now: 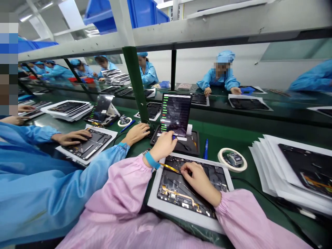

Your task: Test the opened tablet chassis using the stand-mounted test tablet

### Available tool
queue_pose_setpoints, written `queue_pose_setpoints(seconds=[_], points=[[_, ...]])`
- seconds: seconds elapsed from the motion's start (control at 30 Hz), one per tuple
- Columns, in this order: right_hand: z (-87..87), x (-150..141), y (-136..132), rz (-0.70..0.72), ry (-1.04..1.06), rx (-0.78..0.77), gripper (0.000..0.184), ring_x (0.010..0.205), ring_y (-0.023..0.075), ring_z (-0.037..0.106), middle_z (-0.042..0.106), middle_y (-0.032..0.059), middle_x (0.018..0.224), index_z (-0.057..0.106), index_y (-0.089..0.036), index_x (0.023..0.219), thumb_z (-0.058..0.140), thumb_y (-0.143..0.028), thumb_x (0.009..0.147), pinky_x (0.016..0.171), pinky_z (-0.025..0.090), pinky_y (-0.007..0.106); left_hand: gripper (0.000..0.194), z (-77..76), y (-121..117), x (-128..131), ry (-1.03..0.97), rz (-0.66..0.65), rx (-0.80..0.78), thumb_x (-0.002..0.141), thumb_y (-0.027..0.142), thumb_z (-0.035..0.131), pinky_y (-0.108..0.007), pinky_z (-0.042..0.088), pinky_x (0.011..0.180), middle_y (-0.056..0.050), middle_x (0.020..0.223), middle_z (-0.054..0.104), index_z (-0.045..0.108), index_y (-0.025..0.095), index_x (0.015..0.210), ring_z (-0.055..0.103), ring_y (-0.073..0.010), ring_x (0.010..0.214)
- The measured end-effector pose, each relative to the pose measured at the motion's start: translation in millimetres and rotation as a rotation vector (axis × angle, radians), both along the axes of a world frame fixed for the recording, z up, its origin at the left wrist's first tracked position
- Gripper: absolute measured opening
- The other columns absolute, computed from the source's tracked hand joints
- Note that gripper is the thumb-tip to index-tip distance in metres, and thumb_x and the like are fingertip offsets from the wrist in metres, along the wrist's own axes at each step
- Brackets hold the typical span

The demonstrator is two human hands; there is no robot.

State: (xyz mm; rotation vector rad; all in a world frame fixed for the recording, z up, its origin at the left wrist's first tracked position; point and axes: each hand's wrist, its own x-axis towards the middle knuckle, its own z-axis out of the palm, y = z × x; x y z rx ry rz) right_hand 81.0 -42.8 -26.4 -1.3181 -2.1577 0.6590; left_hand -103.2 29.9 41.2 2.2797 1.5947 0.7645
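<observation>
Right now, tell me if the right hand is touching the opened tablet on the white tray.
Touching. The head view shows the right hand lying on the opened tablet, its fingertips pressed on the inner parts, with no gap.

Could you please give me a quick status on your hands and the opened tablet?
Left hand at upright screen. Right hand pressing inside opened tablet on white tray. Co-worker's hand close by left.

Head view, forward-down, close over workbench (233,135)
</observation>
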Motion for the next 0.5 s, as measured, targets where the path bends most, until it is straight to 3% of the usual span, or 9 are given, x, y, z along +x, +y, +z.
queue_pose_setpoints(seconds=[0.1, 0.2, 0.33, 0.5], points=[[-0.2, 0.1, 0.1, 0.000, -0.007, -0.004, 0.010, 0.078, 0.0201, 0.056, 0.064, 0.0000, 0.076, 0.062, -0.021, 0.079, 0.054, -0.018, 0.084, 0.075, 0.035, 0.033, 0.059, -7.4, 18.1, 14.0, 0.133, 0.112, 0.154, 0.089, 0.031, 0.046, -0.047, 0.030, 0.111, -0.018, 0.148, 0.037, 0.032, 0.007, 0.141, 0.025, -0.0326, 0.140], [0.8, 0.4, -0.6, 0.003, -0.008, -0.003, 0.010, 0.079, 0.0202, 0.056, 0.064, 0.0001, 0.076, 0.062, -0.021, 0.079, 0.054, -0.018, 0.084, 0.075, 0.036, 0.033, 0.065, -16.5, 36.2, 22.1, 0.154, 0.138, 0.256, 0.087, 0.030, 0.046, -0.048, 0.021, 0.115, -0.015, 0.154, 0.026, 0.026, 0.007, 0.144, 0.013, -0.0314, 0.144], [1.3, 0.8, 0.1, 0.003, -0.012, 0.008, 0.010, 0.077, 0.0200, 0.057, 0.064, 0.0002, 0.076, 0.062, -0.021, 0.078, 0.054, -0.017, 0.083, 0.074, 0.038, 0.033, 0.065, -21.5, 52.0, 25.6, 0.145, 0.159, 0.267, 0.085, 0.027, 0.047, -0.049, 0.017, 0.116, -0.016, 0.154, 0.024, 0.029, 0.004, 0.143, 0.010, -0.0311, 0.145], [-2.2, 2.0, 3.1, 0.018, -0.022, 0.049, 0.012, 0.075, 0.0199, 0.059, 0.065, 0.0009, 0.077, 0.064, -0.021, 0.079, 0.053, -0.021, 0.083, 0.071, 0.044, 0.032, 0.058, -17.5, 42.2, 31.0, 0.058, 0.117, 0.240, 0.090, 0.032, 0.048, -0.049, 0.021, 0.115, -0.017, 0.152, 0.029, 0.033, 0.009, 0.141, 0.016, -0.0315, 0.143]])
